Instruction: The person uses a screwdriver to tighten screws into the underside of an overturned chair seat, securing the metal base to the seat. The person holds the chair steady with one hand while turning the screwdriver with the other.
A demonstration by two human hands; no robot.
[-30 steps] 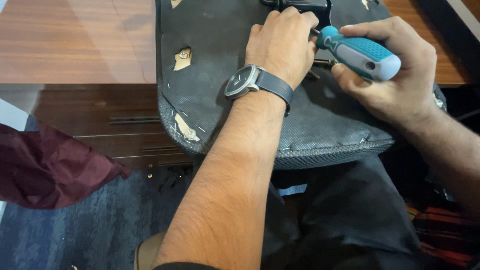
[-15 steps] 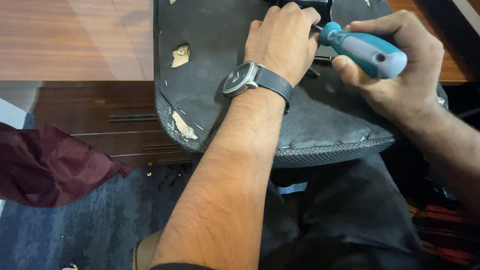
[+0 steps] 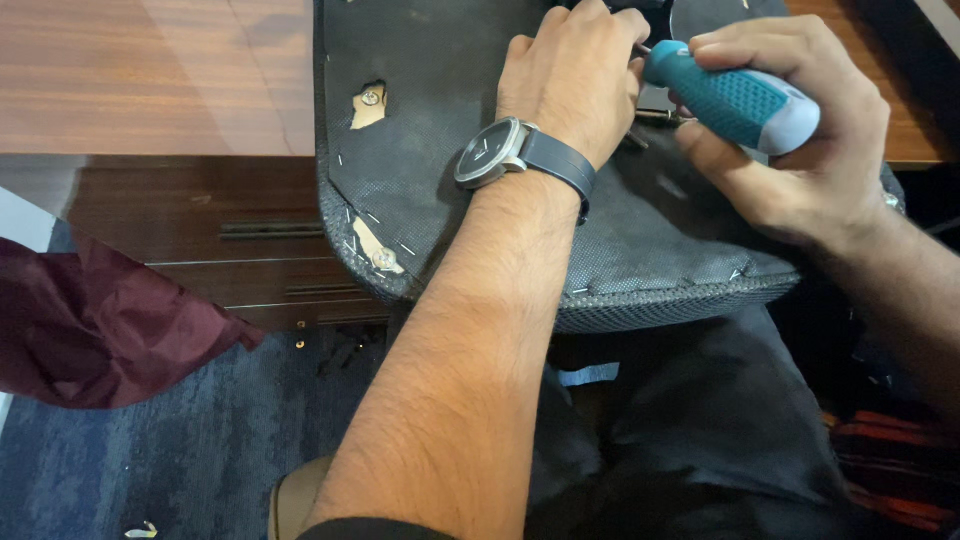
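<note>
**Screwdriver angled in from the right, over upturned seat**

Black fabric-covered chair seat underside (image 3: 440,190) lies across the brown wooden counter (image 3: 150,80), overhanging its near edge. Left hand (image 3: 572,85), curled shut, presses near the seat's far edge, fingertips hidden beside the tool's tip. Teal-handled screwdriver (image 3: 735,100) lies just right, long axis pointing left and away. Right hand (image 3: 800,140) is clenched around its handle.

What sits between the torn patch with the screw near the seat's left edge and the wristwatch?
Head view: only bare dark grey fabric of the upturned chair seat, dotted with a few staples, between the torn patch and the silver-cased wristwatch.
</note>
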